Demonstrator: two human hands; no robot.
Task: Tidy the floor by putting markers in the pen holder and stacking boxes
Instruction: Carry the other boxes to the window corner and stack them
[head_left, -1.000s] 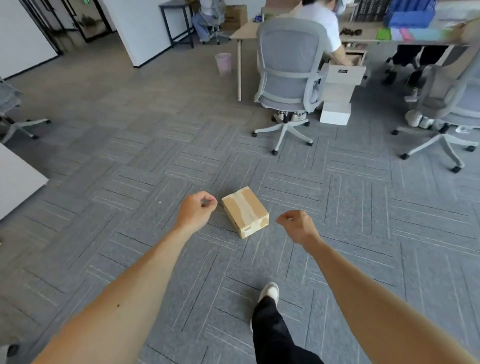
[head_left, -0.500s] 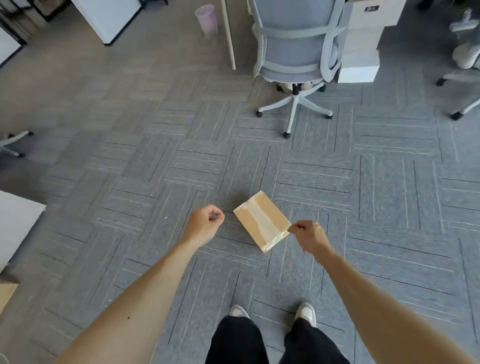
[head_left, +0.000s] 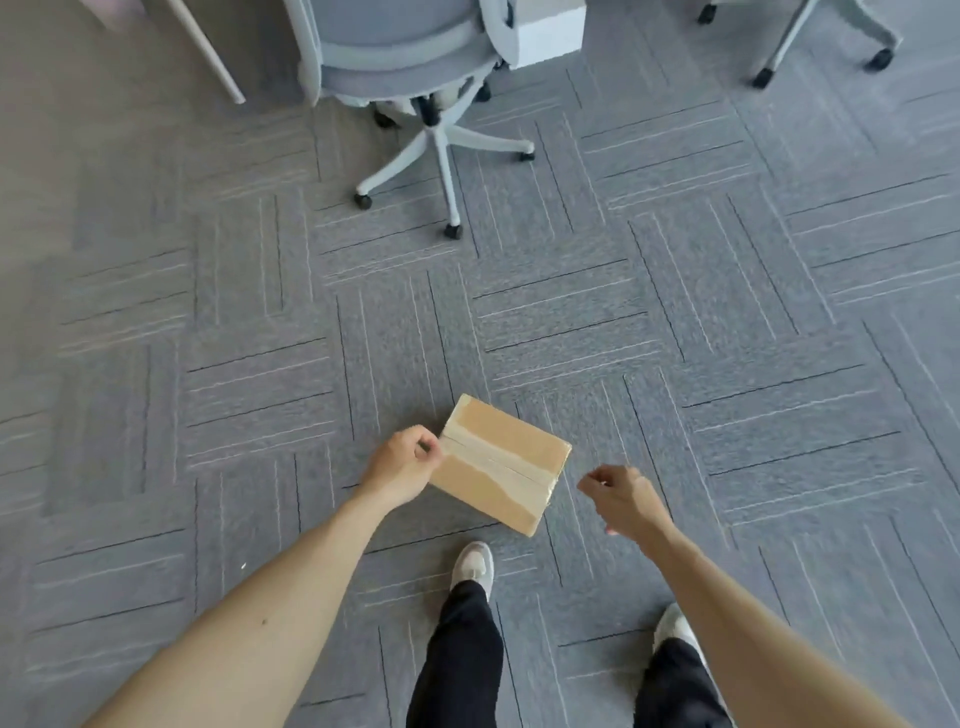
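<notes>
A small brown cardboard box (head_left: 501, 460) sealed with clear tape lies flat on the grey carpet just ahead of my feet. My left hand (head_left: 405, 462) is curled into a loose fist and rests against the box's left edge; a grip on it does not show. My right hand (head_left: 621, 499) hovers a short way off the box's right end, fingers bent and slightly apart, holding nothing. No markers or pen holder appear in view.
A grey office chair (head_left: 415, 62) on a wheeled base stands beyond the box, with a white box (head_left: 545, 31) beside it and a desk leg (head_left: 208, 52) to its left. Another chair base (head_left: 810, 31) sits at the top right. My shoes (head_left: 472, 564) stand behind the box.
I have stepped closer and the view has tilted down. My left hand moved right onto the box's left edge. My right hand drew away from the box's right corner.
</notes>
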